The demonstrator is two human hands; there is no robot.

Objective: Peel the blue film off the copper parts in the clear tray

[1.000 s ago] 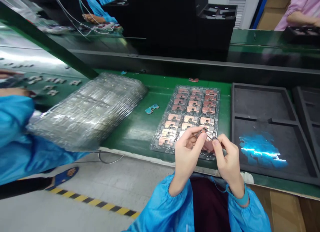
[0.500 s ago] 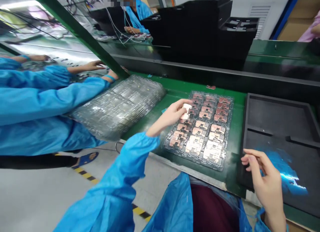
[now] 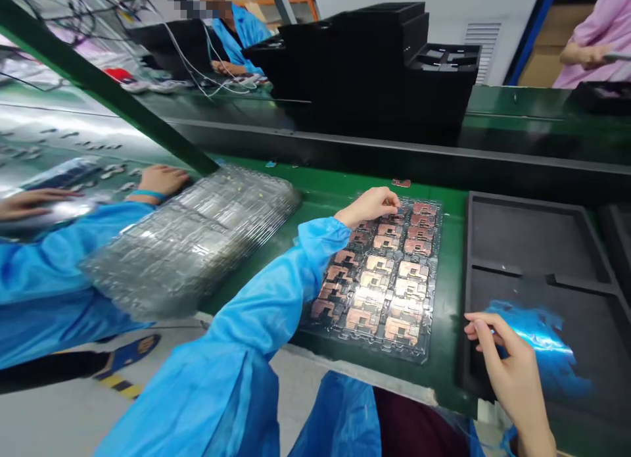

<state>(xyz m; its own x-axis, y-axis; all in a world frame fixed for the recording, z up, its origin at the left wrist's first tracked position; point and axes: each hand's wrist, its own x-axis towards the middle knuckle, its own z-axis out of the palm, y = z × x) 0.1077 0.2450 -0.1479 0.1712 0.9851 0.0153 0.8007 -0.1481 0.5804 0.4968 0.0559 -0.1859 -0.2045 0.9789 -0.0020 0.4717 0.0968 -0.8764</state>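
**Left hand reaches the far edge of the transparent tray**

Compared with half a second ago, the left hand is now nearer to the tray's far edge, at the top of its left and middle columns. Its grip is narrow, with the fingertips drawn together over the boards; whether a board is between them, I cannot tell. The boards lie in rows in the tray, which rests along the front edge of the green table.

The right hand hangs at the left edge of the black tray, fingers loosely bent, thumb apart, nothing seen in it. A second ago, both hands are together above the tray. So, in my judgement, the work has passed to the left hand alone, at the far rows.
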